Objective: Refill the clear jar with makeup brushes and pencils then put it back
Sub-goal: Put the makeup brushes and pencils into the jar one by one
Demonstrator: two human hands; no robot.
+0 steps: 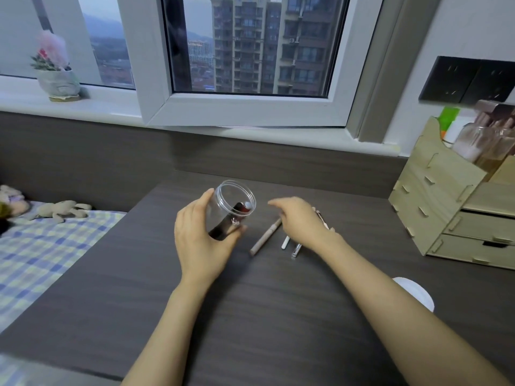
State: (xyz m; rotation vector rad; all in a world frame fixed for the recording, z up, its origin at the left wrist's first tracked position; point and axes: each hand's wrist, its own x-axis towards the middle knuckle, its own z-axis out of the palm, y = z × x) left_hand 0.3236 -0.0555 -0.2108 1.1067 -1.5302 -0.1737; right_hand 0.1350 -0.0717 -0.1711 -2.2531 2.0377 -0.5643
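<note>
My left hand (pixel 199 240) grips the clear jar (pixel 232 206), tilted with its open mouth up and to the right above the dark desk (pixel 250 316). Inside the jar lies a dark item with a red and white tip. My right hand (pixel 302 220) hovers just right of the jar, fingers apart and holding nothing that I can see. Under and beside it lie a beige pencil (pixel 264 237), a short white stick (pixel 285 242), a clear-capped pencil (pixel 296 250) and a pink-patterned item (pixel 324 222) partly hidden by the hand.
A wooden drawer organiser (pixel 446 207) with bottles stands at the desk's right. A white round object (pixel 418 293) shows past my right forearm. A bed with a checked sheet (pixel 41 246) and soft toys lies left. An open window sash (pixel 245 107) overhangs the back.
</note>
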